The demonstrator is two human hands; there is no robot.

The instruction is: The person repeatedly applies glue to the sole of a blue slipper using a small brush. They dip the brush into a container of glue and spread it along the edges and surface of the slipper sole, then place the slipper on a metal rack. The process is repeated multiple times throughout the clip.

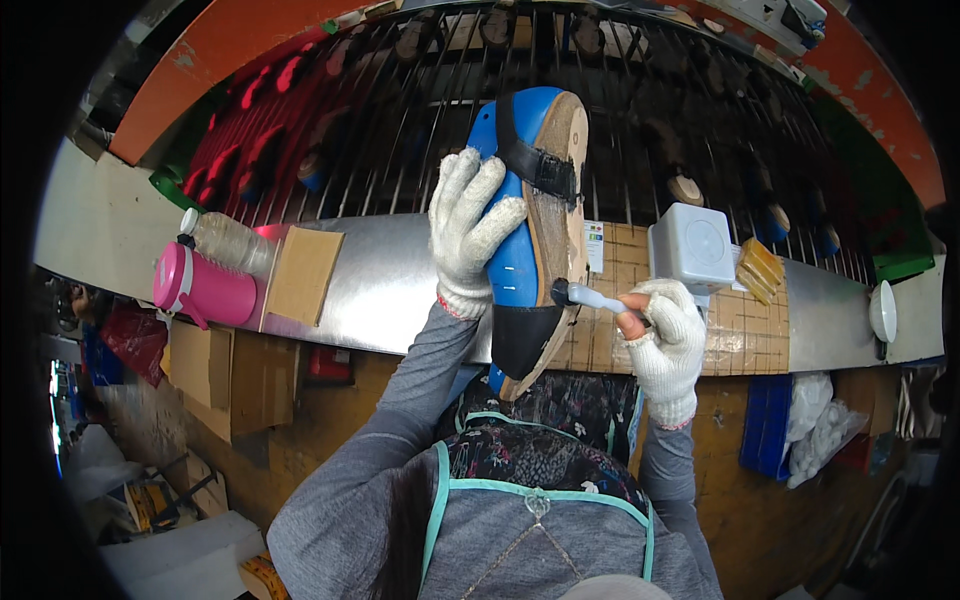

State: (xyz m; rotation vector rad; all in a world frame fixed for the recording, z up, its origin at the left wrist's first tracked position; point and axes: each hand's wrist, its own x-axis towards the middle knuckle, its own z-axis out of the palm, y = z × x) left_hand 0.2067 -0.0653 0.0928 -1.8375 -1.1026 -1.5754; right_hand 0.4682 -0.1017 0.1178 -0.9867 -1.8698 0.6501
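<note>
My left hand (468,228), in a white knit glove, grips a shoe (552,225) by its side and holds it tilted up over the bench. The shoe has a black toe and a black strap with a buckle, and a blue last (512,268) fills it. Its brownish sole edge faces right. Gloved too, but with bare thumb and fingertip showing, my right hand (668,345) pinches a small brush (594,297) with a pale handle. The brush's dark head touches the sole edge near the toe.
Behind the metal bench (375,280) runs a rod rack (440,130) carrying several shoes. A white box-shaped container (690,245) stands right of the shoe, beside a yellowish block (760,270). At left are a pink jug (205,287), a clear bottle (235,242) and a cardboard piece (303,275).
</note>
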